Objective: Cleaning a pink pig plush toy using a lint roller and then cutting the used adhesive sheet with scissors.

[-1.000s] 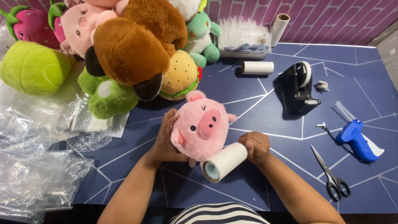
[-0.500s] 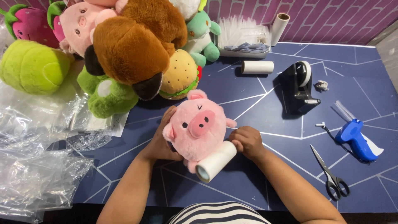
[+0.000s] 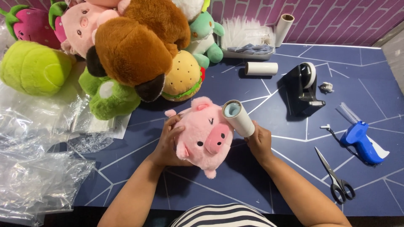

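At the near edge of the blue counter [image 3: 235, 185] the left hand [image 3: 167, 145] is closed on the side of a pink pig [image 3: 204, 136], which lies on the counter between both hands with its face turned up. The right hand [image 3: 259, 142] grips a white lint roller [image 3: 238, 117] and holds it against the pig's head, the hollow end of the roller pointing up. To the right, scissors [image 3: 336, 178] lie on the counter, and a blue tagging gun [image 3: 362, 141] is a little farther. On the left side there are clear plastic bags [image 3: 38, 168]. Beyond the pig stands a black tape dispenser [image 3: 304, 89], and near it lies a white roll [image 3: 261, 68]. At the far left a pile of plush toys rests: a burger [image 3: 182, 77], a green frog [image 3: 110, 98], a brown dog [image 3: 134, 46] and a lime green toy [image 3: 33, 71].
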